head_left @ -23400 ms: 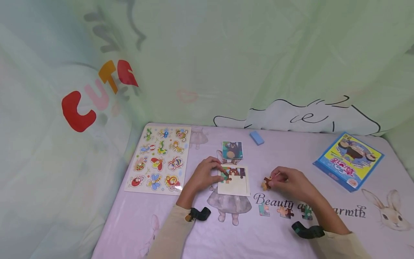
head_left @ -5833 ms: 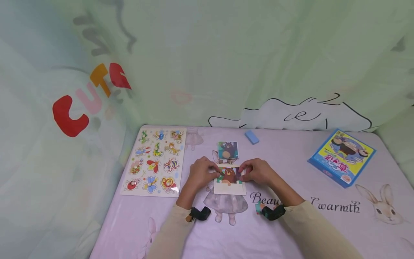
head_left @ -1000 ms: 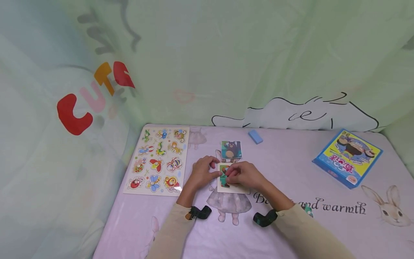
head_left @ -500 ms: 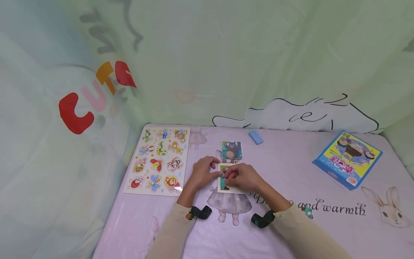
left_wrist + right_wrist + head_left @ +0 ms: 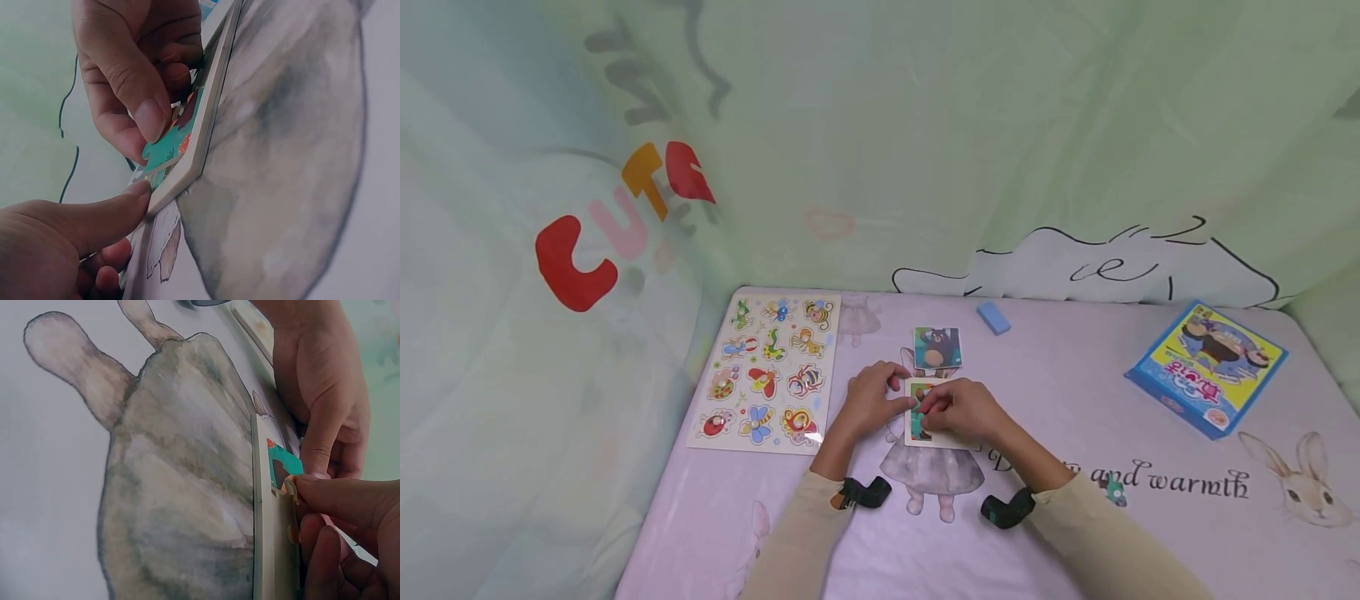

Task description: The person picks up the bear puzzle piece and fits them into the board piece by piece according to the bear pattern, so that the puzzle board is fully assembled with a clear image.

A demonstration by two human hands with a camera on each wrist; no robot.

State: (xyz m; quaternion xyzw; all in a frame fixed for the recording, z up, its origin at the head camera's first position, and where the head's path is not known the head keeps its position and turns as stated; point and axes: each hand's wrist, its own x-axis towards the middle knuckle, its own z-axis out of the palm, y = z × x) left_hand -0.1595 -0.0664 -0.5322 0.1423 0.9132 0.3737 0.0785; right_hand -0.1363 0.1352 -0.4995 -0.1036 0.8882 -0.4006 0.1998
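Note:
My left hand holds the left side of a small jigsaw puzzle board, with its thumb on the pale rim and its other fingers curled by the corner. Over the board, my right hand pinches a teal puzzle piece between thumb and finger, low at the lower left part. Brown, teal and orange pieces show at the board's left side; the right hand covers much of the rest in the head view. The right wrist view shows bare tray along the bottom. One loose teal piece lies beside the right sleeve.
A bear picture card lies just behind the board. Farther back is a blue block. An insect puzzle board occupies the left, and a blue-and-yellow box the right. Curtains border the table's back and left.
Earlier, the board held fewer pieces, and several lay loose near the printed lettering; one shows there now. Over the last second, my right forearm shifts slightly left while both hands stay at the board.

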